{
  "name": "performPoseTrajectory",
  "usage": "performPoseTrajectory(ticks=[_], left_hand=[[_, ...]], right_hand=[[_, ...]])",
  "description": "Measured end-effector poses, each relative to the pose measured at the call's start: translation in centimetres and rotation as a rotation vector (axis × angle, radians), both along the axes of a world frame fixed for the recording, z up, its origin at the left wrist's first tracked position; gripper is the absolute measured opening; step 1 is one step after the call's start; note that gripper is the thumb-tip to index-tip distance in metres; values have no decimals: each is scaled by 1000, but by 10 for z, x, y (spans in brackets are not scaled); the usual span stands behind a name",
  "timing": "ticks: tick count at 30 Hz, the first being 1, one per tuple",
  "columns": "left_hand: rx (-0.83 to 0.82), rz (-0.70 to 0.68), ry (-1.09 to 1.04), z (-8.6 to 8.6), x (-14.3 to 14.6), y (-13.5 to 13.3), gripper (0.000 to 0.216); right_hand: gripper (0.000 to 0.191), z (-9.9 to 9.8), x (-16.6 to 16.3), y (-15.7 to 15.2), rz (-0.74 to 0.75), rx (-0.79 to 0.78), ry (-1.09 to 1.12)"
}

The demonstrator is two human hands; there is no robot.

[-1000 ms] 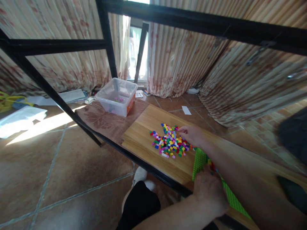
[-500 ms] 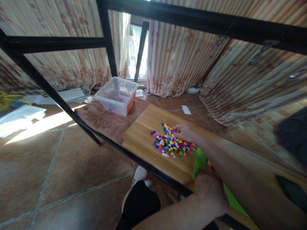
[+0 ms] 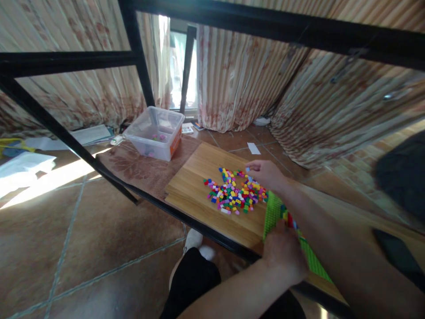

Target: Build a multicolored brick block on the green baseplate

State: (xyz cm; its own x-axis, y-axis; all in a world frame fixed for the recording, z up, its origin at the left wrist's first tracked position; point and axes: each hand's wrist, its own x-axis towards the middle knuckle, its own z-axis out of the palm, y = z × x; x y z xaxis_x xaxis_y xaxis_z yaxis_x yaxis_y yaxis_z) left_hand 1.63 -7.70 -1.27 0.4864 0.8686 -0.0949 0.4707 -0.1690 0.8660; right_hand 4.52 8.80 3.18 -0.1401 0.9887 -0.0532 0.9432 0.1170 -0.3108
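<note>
A heap of small coloured bricks (image 3: 232, 195) lies on a wooden board (image 3: 192, 190). My right hand (image 3: 265, 173) hovers at the heap's far right edge, fingers pinched on a small light-blue brick (image 3: 247, 169). My left hand (image 3: 283, 257) rests closed on the near edge of a green studded baseplate (image 3: 274, 215), which lies at the board's right end with a few bricks stuck on it.
A clear plastic bin (image 3: 156, 133) with a few bricks stands on a brown patterned cloth (image 3: 139, 166) at the table's left end. Black metal frame bars (image 3: 66, 57) cross overhead and at left. Curtains hang behind; tiled floor lies below.
My right hand has lifted slightly from the heap's upper edge and shifted right, a light-blue brick now pinched in it. The left hand stays on the baseplate.
</note>
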Motion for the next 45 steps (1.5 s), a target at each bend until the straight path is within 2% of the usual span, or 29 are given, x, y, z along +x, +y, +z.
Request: performPoseTrajectory(ticks=[4,7,10,12,16,20,23,26,29,34,41,45], left_hand=[[7,40,-28,0,-6,3,40],[33,66,-13,-4,-6,6,30],[58,109,26,-2,-6,11,24],[86,154,45,0,-7,15,19],[133,195,40,2,-6,20,18],[172,243,18,-4,-2,24,19],[284,250,-40,-8,2,28,26],[415,203,-83,-11,5,31,36],[478,142,-97,-12,8,32,43],[507,70,-71,-15,15,33,41],[516,94,-52,-16,18,34,30],[512,92,-58,-15,18,34,28]], right_hand=[[32,21,57,-44,-108,180,492],[32,21,107,-100,-299,300,688],[31,3,150,-160,-570,419,829],[35,-16,168,-193,-722,426,919],[36,-51,176,-230,-793,366,1048],[31,-71,166,-232,-720,363,1094],[27,-78,159,-220,-672,421,1100],[23,-81,153,-207,-605,499,1124],[20,-85,149,-198,-564,496,1126],[17,-92,147,-195,-567,465,1073],[17,-93,148,-196,-571,445,1121],[15,-92,147,-194,-554,427,1074]])
